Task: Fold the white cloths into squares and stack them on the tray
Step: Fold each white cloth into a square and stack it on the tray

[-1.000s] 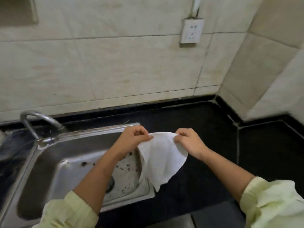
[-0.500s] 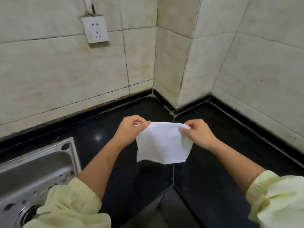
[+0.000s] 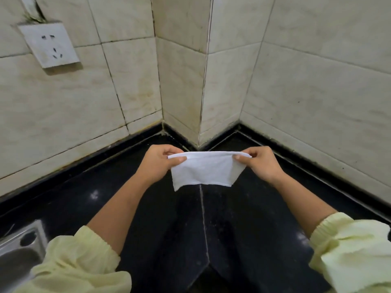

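Observation:
A white cloth hangs folded over in the air above the black countertop, near the tiled corner. My left hand pinches its upper left corner between thumb and fingers. My right hand pinches the upper right corner the same way. The top edge is stretched straight between both hands, and the lower edge hangs free just above the counter. No tray is in view.
Tiled walls meet in a jutting corner straight ahead. A wall socket sits at the upper left. The corner of a steel sink shows at the lower left. A seam runs down the countertop.
The view has swung right, from over the sink to the corner counter. The cloth went from hanging loose and rounded to folded over, with its top edge pulled taut between both hands.

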`<state>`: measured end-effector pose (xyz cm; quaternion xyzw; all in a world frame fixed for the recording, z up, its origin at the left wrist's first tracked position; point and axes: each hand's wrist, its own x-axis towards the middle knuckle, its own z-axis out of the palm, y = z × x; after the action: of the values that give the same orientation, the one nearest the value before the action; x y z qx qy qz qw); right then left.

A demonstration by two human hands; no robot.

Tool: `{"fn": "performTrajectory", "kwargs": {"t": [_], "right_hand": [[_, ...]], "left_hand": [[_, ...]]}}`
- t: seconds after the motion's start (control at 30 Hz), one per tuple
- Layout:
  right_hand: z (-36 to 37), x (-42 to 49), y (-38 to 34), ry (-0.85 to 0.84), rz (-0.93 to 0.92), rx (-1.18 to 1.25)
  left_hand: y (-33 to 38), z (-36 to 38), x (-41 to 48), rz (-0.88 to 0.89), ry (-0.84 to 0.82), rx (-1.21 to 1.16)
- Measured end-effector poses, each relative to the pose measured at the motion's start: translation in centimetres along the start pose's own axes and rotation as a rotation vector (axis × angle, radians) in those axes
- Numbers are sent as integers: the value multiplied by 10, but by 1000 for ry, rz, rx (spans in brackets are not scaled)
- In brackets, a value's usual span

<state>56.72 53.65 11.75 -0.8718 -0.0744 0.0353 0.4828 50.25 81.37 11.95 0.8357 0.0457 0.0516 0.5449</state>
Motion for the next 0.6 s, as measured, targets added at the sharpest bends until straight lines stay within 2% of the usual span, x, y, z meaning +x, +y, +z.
{"fn": "performTrajectory", "kwargs": {"t": [0.1, 0.2, 0.33, 0.4, 0.5, 0.6], "right_hand": [[2, -1, 7, -55, 50, 75], [5, -3, 27, -175, 204, 175], [8, -15, 54, -398, 388, 197], [14, -25, 70, -458, 477, 189], [26, -36, 96, -511, 582, 195], [37, -41, 113, -498, 631, 207]], "left_hand": [[-10, -2, 2, -85, -46, -120], [-23, -1, -1, -203, -160, -197], [-49, 5, -16, -369, -342, -195], [-65, 12, -26, -445, -409, -197], [-87, 25, -36, -551, -453, -213], [-101, 33, -39, -612, -424, -172]]}}
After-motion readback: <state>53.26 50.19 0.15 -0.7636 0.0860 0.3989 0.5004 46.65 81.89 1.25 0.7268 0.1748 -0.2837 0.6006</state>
